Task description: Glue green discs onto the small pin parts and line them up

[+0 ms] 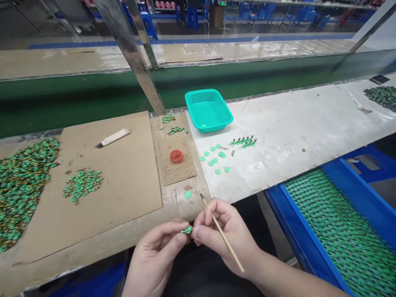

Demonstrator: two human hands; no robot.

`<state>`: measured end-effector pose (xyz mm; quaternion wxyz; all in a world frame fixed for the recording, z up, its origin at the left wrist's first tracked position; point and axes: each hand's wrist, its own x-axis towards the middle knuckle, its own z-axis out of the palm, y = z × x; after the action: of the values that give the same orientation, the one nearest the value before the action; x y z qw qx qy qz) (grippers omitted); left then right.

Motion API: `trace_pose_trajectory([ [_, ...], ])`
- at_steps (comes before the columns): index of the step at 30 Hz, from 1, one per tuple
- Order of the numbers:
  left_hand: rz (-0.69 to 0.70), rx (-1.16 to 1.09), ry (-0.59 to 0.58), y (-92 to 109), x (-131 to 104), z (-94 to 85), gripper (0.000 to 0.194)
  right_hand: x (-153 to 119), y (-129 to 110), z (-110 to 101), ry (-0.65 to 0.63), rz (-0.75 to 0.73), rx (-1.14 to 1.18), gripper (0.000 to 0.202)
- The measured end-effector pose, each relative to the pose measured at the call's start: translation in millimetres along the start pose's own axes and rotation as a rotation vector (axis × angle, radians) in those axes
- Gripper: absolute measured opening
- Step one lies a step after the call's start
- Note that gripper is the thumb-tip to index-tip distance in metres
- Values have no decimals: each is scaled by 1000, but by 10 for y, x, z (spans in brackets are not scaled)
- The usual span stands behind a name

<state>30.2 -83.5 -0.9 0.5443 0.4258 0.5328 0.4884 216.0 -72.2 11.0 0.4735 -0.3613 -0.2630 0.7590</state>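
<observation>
Between the thumb and fingers of my left hand (pixel 161 251) is a small green piece (pixel 187 230) with dark and yellowish details. My right hand (pixel 227 235) carries a thin wooden paintbrush (pixel 227 243) with a dark tip, slanting across the fingers. The right thumb and fingertip meet the right end of the green piece; whether they grip it too, I cannot tell. Just beyond the hands, a flat green disc (pixel 187 194) lies on the table edge. A red cap (pixel 176 156) sits on a brown cardboard piece (pixel 179 176) farther up.
Loose green pieces form a big heap (pixel 24 185) and a smaller pile (pixel 83 184) at left. A wrapped blade-like tool (pixel 113 137) lies on cardboard. Beyond are a turquoise basket (pixel 210 115), several green discs (pixel 215 160) and standing figures (pixel 244 141). A blue tray (pixel 328 247) of green pieces is at right.
</observation>
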Motion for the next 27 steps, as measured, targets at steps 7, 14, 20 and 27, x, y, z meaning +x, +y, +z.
trace_pose_trajectory([
  [7,404,665,-1,280,613,-342,16,207,-345,-341,-22,-437,-848,44],
  [14,575,779,-216,143,840,-301,12,348,-504,-409,120,-811,-1123,18],
  [20,566,818,-192,94,805,-287,12,402,-411,-465,129,-948,-1170,34],
  [27,579,870,-197,90,806,-270,13,365,-410,-492,166,-836,-1226,16],
])
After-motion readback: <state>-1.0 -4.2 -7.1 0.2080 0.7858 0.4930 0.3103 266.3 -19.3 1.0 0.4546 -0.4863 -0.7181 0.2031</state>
